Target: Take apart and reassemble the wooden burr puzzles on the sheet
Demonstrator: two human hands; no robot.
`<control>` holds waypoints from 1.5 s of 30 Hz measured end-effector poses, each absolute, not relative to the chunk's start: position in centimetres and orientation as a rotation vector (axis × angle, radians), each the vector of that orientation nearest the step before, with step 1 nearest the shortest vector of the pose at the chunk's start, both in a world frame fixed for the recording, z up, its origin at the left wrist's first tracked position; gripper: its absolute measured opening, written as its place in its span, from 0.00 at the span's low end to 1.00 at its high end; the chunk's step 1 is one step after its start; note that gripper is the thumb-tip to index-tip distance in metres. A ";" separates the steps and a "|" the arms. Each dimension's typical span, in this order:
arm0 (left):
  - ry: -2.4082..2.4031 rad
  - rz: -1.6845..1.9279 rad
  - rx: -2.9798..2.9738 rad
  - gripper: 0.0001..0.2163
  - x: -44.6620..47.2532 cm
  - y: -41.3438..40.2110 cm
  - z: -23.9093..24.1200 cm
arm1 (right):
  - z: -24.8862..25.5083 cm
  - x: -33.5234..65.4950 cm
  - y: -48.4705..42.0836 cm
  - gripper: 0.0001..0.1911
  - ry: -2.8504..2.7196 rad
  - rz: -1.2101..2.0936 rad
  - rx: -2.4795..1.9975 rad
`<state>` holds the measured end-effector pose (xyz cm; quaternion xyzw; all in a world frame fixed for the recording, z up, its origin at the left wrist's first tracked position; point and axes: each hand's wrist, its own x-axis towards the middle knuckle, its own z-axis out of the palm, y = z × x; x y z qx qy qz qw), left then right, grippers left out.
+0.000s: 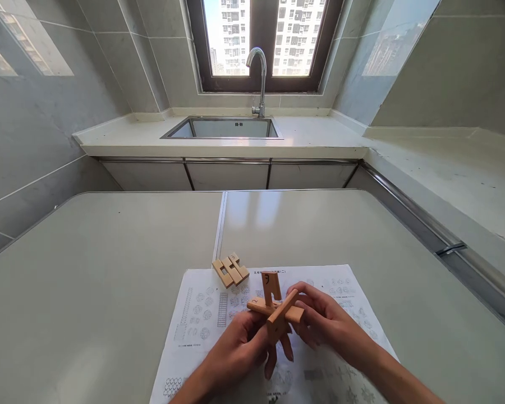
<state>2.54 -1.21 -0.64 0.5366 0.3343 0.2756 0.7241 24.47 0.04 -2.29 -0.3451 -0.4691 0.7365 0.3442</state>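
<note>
Several notched wooden pieces are crossed together into a wooden burr puzzle (280,317), held above a printed sheet. One upright piece bears a dark number that looks like a 3. My left hand (248,345) grips the puzzle from the left and below, its fingertips showing underneath. From the right, my right hand (324,320) has its thumb and fingers closed around the ends of the pieces. Part of the puzzle's underside is hidden by my fingers. Lighter loose wooden pieces (230,270) lie side by side at the sheet's upper left edge.
The printed instruction sheet (206,356) with small diagrams lies on a pale table (88,280) with a seam (220,224) across it. Beyond stand a counter (311,126), a sink (225,128), a faucet (261,78) and a window. A ledge (458,179) runs along the right.
</note>
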 end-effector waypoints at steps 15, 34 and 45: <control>0.742 0.573 1.195 0.24 3.0 -1.5 -0.1 | -3.0 24.0 -0.2 0.16 -1.014 2.072 -0.818; 0.716 0.471 1.279 0.23 3.5 -1.9 -0.2 | -2.3 23.7 -0.5 0.17 -0.975 2.051 -0.861; 0.812 0.534 1.189 0.18 3.5 -2.0 -0.4 | -3.0 24.3 0.4 0.17 -0.652 2.043 -0.890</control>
